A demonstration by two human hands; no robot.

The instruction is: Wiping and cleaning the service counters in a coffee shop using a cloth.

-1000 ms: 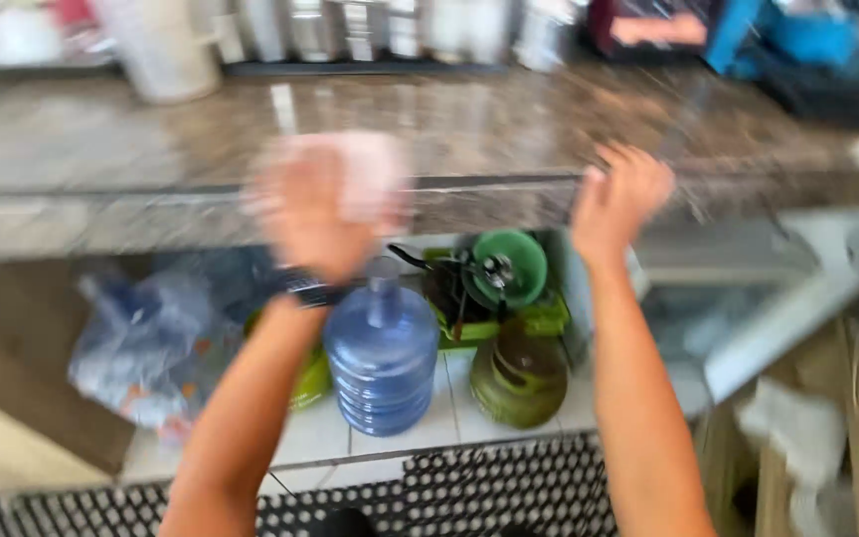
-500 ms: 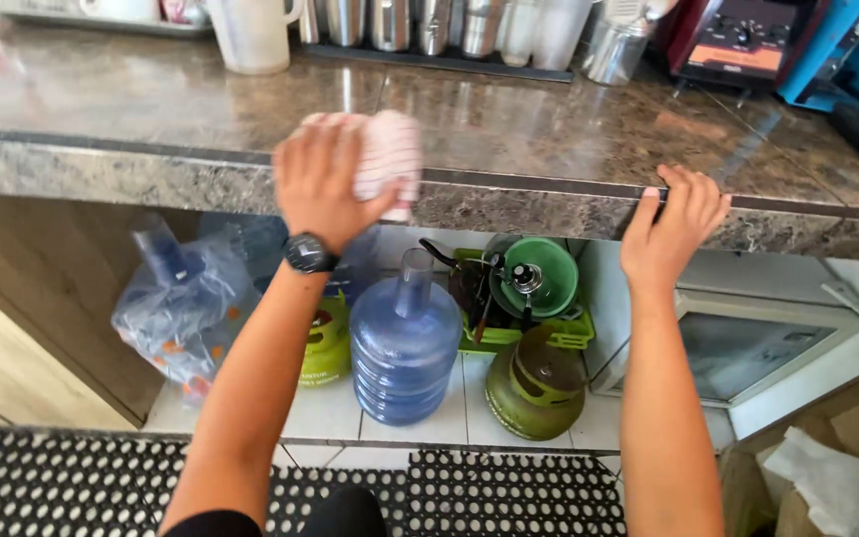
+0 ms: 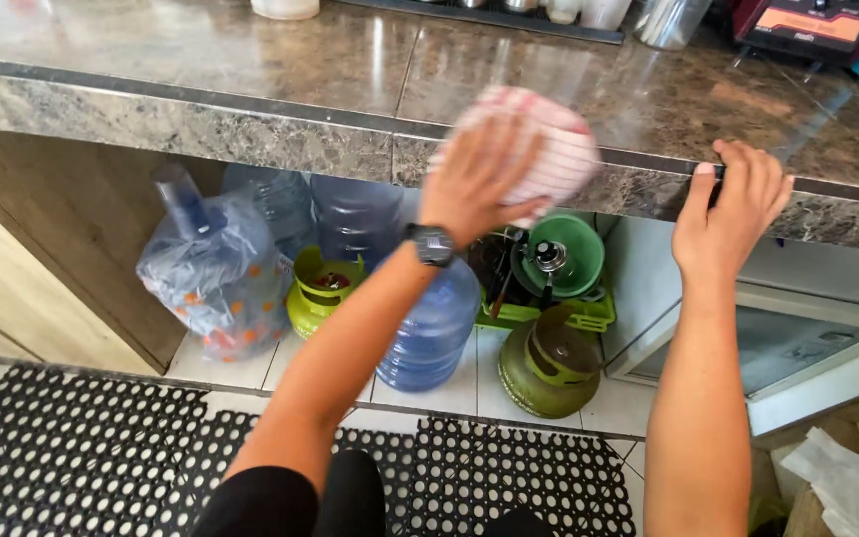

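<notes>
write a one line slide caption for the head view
Left hand presses a pink-and-white cloth on the marble counter edge; right hand grips the edge.

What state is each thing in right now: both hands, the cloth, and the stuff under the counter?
Left hand: pressing the cloth against the counter's front edge.
Cloth: bunched, pink and white, under the left hand.
Right hand: gripping the counter edge, empty.
Blue water jug: upright on the floor.
Green gas cylinder: upright.
Bagged bottle: wrapped in plastic, leaning.
</notes>
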